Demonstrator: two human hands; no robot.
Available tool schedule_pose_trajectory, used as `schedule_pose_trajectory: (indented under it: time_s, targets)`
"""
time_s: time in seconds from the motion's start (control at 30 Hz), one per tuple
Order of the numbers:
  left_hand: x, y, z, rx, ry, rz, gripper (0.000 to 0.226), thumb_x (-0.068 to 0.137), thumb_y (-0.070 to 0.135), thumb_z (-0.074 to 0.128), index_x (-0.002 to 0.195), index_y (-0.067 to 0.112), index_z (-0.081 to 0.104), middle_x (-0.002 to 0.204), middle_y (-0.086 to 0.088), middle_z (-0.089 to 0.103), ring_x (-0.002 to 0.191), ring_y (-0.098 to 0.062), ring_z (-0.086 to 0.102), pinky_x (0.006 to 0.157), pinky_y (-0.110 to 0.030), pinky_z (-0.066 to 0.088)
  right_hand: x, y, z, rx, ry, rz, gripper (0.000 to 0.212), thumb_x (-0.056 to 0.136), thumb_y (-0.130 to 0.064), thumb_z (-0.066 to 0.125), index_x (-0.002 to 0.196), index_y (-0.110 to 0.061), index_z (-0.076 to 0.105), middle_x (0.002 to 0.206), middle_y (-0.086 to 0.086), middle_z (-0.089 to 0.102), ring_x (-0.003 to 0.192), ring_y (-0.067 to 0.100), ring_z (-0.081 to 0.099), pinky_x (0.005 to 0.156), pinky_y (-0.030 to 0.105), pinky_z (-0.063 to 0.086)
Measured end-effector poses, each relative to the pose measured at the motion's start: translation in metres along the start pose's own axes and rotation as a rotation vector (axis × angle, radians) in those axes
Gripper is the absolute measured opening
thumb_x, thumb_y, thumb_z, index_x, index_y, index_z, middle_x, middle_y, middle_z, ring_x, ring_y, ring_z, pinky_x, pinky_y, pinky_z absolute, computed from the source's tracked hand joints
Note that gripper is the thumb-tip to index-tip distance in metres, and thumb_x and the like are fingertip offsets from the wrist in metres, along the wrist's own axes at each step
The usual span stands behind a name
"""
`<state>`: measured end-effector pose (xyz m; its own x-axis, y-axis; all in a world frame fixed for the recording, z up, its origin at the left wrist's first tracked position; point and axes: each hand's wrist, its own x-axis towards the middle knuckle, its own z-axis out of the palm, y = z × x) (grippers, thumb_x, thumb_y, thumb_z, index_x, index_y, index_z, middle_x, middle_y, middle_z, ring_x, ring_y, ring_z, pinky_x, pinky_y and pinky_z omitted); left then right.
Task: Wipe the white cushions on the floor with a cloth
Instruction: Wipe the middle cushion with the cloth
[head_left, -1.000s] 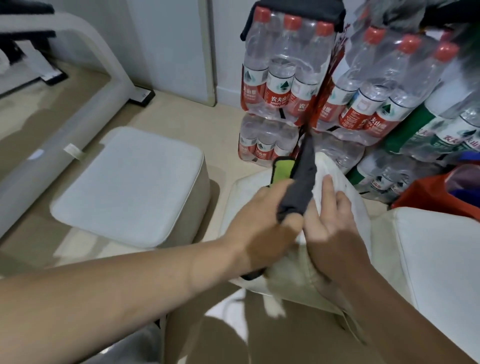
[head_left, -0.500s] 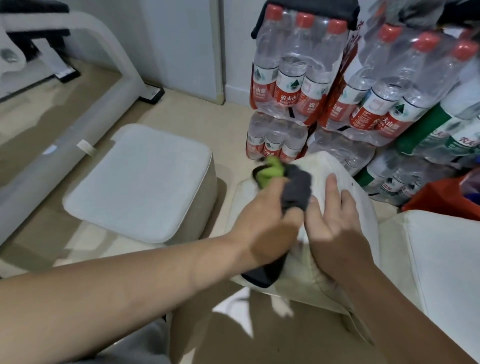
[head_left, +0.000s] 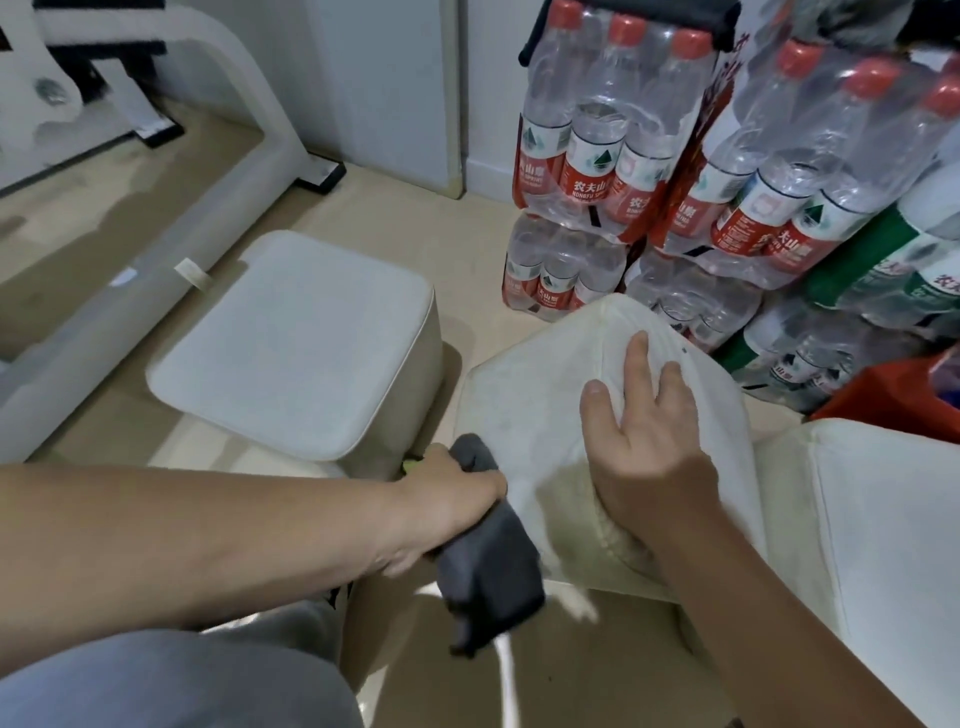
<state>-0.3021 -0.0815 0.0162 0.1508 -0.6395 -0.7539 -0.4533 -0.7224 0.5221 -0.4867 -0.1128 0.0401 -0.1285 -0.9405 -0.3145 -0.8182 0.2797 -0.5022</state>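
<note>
A person's left hand (head_left: 447, 501), gripping a dark grey cloth (head_left: 488, 577), has swept from the top corner to the near edge of the tilted white cushion (head_left: 524, 395) on the floor, likely completing one stroke. The right hand (head_left: 644, 441), fingers spread flat, steadies it.

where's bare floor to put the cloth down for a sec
Bare floor runs between the flat cushion and the water bottle packs, and below the dark cloth near the tilted cushion. The flat cushion's top is bare too. Crowded right: packs, red bag.
</note>
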Motion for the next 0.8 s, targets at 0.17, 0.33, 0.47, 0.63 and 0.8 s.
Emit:
schedule_pose_trajectory:
  time_s: [0.17, 0.33, 0.47, 0.63, 0.8]
  targets:
    - [-0.049, 0.022, -0.007, -0.008, -0.087, 0.522, 0.047, 0.082, 0.015, 0.076, 0.115, 0.020, 0.044, 0.091, 0.005, 0.062, 0.074, 0.005, 0.060, 0.056, -0.012, 0.045, 0.019, -0.002, 0.003, -0.056, 0.000, 0.028, 0.074, 0.097, -0.071, 0.009, 0.166, -0.045, -0.005, 0.177, 0.008, -0.003, 0.162, 0.033, 0.004, 0.122, 0.067, 0.021]
    - [-0.029, 0.024, -0.010, 0.098, -0.115, 0.979, 0.051, 0.080, 0.014, 0.075, 0.120, 0.025, 0.044, 0.086, 0.012, 0.057, 0.073, -0.009, 0.053, 0.064, -0.026, 0.045, 0.046, 0.016, -0.009, -0.047, 0.026, 0.093, 0.103, 0.070, -0.060, -0.008, 0.163, -0.026, 0.018, 0.174, 0.016, 0.006, 0.153, 0.034, 0.021, 0.114, 0.052, 0.030]
    - [0.007, -0.010, -0.022, 0.138, 0.039, 0.878, 0.041, 0.084, 0.014, 0.070, 0.115, 0.025, 0.046, 0.087, 0.012, 0.059, 0.076, -0.005, 0.058, 0.065, -0.024, 0.043, 0.032, 0.008, -0.008, 0.071, 0.053, 0.110, 0.087, 0.085, -0.068, 0.013, 0.166, -0.035, 0.010, 0.173, 0.015, 0.006, 0.154, 0.040, 0.022, 0.120, 0.058, 0.030]
    - [0.040, -0.041, -0.030, 0.176, 0.092, 0.199, 0.049, 0.085, 0.021, 0.070, 0.120, 0.017, 0.036, 0.096, 0.002, 0.058, 0.089, -0.018, 0.061, 0.072, -0.030, 0.045, 0.022, 0.011, -0.007, 0.022, 0.092, 0.050, 0.075, 0.097, -0.062, 0.021, 0.165, -0.032, 0.011, 0.165, 0.023, 0.018, 0.146, 0.045, 0.031, 0.115, 0.063, 0.036]
    - [0.028, 0.005, -0.025, -0.139, 0.121, 0.288, 0.041, 0.077, 0.019, 0.073, 0.112, 0.017, 0.053, 0.093, -0.001, 0.066, 0.084, -0.014, 0.063, 0.069, -0.029, 0.052, 0.024, 0.014, -0.010, -0.019, 0.007, 0.017, 0.068, 0.099, -0.051, 0.016, 0.163, -0.028, 0.018, 0.176, 0.004, -0.005, 0.158, 0.035, 0.008, 0.125, 0.054, 0.017]
